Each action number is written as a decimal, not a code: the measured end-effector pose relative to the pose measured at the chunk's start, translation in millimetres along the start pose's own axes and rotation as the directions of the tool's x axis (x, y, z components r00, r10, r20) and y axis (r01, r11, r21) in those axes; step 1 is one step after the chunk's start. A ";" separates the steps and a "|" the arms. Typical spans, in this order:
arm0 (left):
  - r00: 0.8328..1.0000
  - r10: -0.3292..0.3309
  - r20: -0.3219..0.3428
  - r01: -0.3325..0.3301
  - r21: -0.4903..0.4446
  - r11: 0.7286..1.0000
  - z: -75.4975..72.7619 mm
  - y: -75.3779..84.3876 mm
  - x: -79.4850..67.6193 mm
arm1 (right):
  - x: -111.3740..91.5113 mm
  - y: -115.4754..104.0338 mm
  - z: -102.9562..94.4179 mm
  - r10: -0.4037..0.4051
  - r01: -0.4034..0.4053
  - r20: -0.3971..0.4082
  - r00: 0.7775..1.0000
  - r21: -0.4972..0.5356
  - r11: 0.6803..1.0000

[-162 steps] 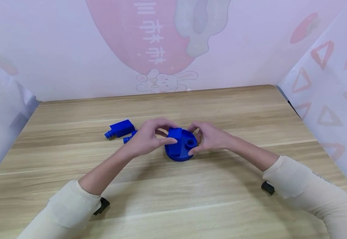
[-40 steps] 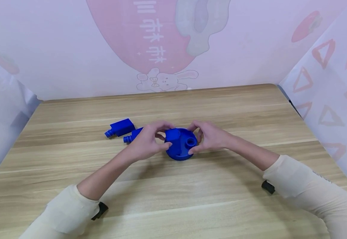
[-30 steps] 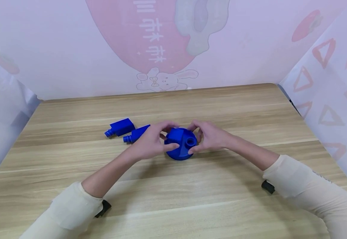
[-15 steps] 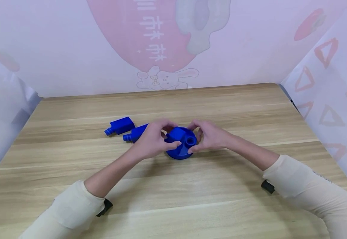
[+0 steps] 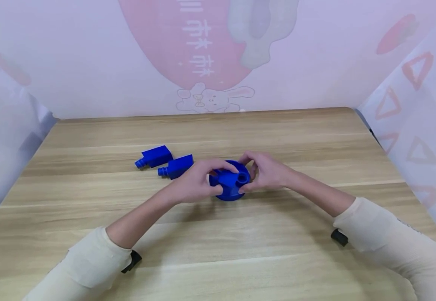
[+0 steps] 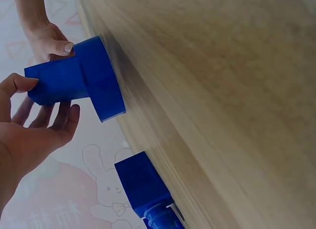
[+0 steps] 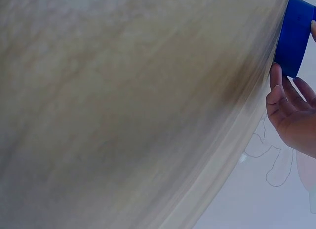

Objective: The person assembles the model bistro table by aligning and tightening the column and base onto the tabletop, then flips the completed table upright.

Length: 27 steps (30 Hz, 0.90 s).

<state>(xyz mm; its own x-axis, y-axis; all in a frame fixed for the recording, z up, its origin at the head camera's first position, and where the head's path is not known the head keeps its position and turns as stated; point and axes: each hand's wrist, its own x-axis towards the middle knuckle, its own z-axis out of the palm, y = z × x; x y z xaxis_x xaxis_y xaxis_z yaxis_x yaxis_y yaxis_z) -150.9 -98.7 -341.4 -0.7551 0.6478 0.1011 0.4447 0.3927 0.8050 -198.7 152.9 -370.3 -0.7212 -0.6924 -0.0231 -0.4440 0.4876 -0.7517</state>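
Observation:
A blue rectangular block [image 5: 226, 178] stands in a round blue base [image 5: 231, 197] with a raised rim, as the left wrist view shows the block [image 6: 59, 83] rising from the base [image 6: 102, 81]. My left hand [image 5: 195, 180] pinches the block's upper end, thumb on the near side and fingers on the far side. My right hand [image 5: 268, 170] grips the base by its right rim, thumb in front and fingers behind. Beside that thumb a short round socket [image 5: 242, 177] rises from the base. The block's lower end is hidden inside the rim.
Left of the base lie two more blue blocks with ridged necks, a farther block [image 5: 158, 156] and a nearer block [image 5: 180, 166]. Both rest on the wood-grain table [image 5: 218, 251]. A printed cloth wall [image 5: 90, 62] stands behind the table's back edge.
The block has turned within the base. My left index finger now reaches across the block's top close to the socket, and the left thumb has drawn back slightly. My right hand keeps its hold.

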 end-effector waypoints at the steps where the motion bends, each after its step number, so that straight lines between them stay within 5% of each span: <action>1: 1.000 0.018 0.012 -0.018 -0.003 1.000 0.3 -0.5 -0.4 | -0.6 0.3 -0.3 0.000 0.000 -0.001 1.000 -0.004 1.000; 7: 0.995 0.093 0.036 -0.094 0.009 0.996 2.3 -2.2 -1.7 | -2.4 0.6 -1.1 0.008 -0.008 0.000 1.000 -0.011 1.000; 14: 0.998 -0.034 -0.050 0.034 -0.003 0.999 5.9 1.9 -2.3 | -4.0 1.5 -1.2 0.018 -0.018 -0.004 1.000 -0.012 1.000; 20: 0.993 -0.099 -0.059 0.094 -0.070 0.993 7.0 2.5 -4.1 | -5.2 2.2 -1.4 0.020 -0.020 -0.012 1.000 -0.013 1.000; 27: 0.999 -0.004 -0.049 0.003 -0.022 1.000 3.5 2.5 -7.0 | -5.5 1.7 -1.7 0.013 -0.013 -0.009 1.000 -0.003 1.000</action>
<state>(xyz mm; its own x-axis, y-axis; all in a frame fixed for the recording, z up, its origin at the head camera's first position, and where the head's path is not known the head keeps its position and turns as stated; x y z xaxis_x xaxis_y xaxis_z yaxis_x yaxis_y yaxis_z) -142.8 -99.9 -342.2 -0.7797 0.6133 0.1266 0.4317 0.3799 0.8181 -196.5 158.5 -370.4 -0.7313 -0.6815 -0.0270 -0.4363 0.4978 -0.7495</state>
